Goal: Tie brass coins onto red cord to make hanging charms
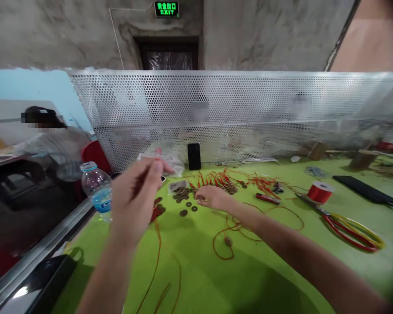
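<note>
Left hand: raised nearest me, blurred, thumb and fingers drawn together in a pinch; the left hand (132,192) has a bit of red cord (158,151) at its fingertips.
Right hand: low over the tabletop (209,279), fingers curled downward; the right hand (212,197) is right beside the dark coins, and I cannot tell whether it has hold of one.
Coins: the heap of coins (181,192) lies between the two hands, a few loose ones in front.
Strung coins: a row with red cords (216,178) sits just behind the right hand.
Loose cord: a long red cord (222,257) curls across the green surface, one small piece on it.
Right side: red-and-yellow scissors (353,231), their blades by a spool of red ribbon (319,192); a black slab (365,189) beyond.
Left side: a clear bottle (100,192) stands upright, partly behind the left hand.
Back: a black phone (194,156) leans upright near the perforated screen (249,100).
Company: another person (65,148) sits off to the left.
</note>
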Action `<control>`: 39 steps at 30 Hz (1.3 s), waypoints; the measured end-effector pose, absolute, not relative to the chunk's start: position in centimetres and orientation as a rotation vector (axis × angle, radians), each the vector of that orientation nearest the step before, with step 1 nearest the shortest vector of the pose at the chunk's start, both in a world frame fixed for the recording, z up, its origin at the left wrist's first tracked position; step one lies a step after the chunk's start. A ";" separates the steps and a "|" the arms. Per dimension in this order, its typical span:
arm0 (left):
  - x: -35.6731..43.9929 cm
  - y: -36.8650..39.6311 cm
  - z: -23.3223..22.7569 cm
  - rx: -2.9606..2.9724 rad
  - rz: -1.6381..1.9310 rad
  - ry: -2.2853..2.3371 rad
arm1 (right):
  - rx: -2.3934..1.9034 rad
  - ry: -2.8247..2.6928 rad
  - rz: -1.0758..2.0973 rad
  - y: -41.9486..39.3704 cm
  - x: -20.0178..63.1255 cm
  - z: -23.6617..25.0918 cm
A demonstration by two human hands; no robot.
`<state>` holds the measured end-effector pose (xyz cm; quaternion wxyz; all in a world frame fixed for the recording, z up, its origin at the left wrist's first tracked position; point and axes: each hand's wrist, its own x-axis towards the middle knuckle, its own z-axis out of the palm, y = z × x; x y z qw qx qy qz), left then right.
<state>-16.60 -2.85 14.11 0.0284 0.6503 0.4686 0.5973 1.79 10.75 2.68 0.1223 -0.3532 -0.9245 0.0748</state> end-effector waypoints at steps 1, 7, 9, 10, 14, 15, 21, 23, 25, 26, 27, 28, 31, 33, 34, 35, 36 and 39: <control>-16.4 -2.1 13.2 1.989 1.731 1.501 | -1.053 -2.703 0.219 10.6 0.8 2.4; -15.7 1.8 6.0 1.959 1.238 1.701 | -1.209 -2.716 0.257 10.7 -1.1 1.3; -15.5 2.0 4.6 1.994 1.173 1.686 | -1.213 -2.702 0.272 10.7 -1.0 1.2; -15.4 2.0 4.2 2.009 1.140 1.679 | -1.205 -2.696 0.280 10.7 -0.9 1.1; -15.2 1.5 3.3 2.029 1.055 1.707 | -1.167 -2.684 0.331 11.0 -0.8 0.4; -15.2 1.4 3.1 2.026 1.043 1.721 | -1.160 -2.683 0.350 11.1 -0.8 0.3; -15.1 1.2 2.1 2.022 0.981 1.781 | -1.127 -2.682 0.458 11.5 -0.1 0.2; -15.0 1.2 1.9 2.020 0.964 1.795 | -1.120 -2.684 0.471 11.8 0.4 0.3; -14.8 1.2 1.8 2.014 0.951 1.804 | -1.138 -2.681 0.467 11.9 0.8 0.4; -14.8 1.3 1.7 2.013 0.944 1.805 | -1.154 -2.677 0.463 11.9 0.9 0.4; -14.7 1.3 1.6 2.013 0.936 1.806 | -1.169 -2.673 0.461 11.9 0.9 0.4; -14.7 1.4 1.4 2.015 0.926 1.806 | -1.182 -2.671 0.463 11.8 0.8 0.4; -14.6 1.6 1.0 2.027 0.889 1.809 | -1.192 -2.680 0.488 11.6 0.5 0.3; -14.7 1.7 0.8 2.034 0.867 1.816 | -1.178 -2.688 0.511 11.7 0.5 0.4; -14.7 1.7 0.8 2.037 0.859 1.821 | -1.170 -2.692 0.522 11.7 0.6 0.4; -14.7 1.7 0.8 2.039 0.853 1.826 | -1.164 -2.695 0.533 11.8 0.7 0.5; -14.7 1.7 0.8 2.041 0.847 1.830 | -1.161 -2.696 0.542 11.9 0.8 0.5; -14.7 1.7 0.8 2.051 0.826 1.838 | -1.170 -2.687 0.572 12.1 1.0 0.5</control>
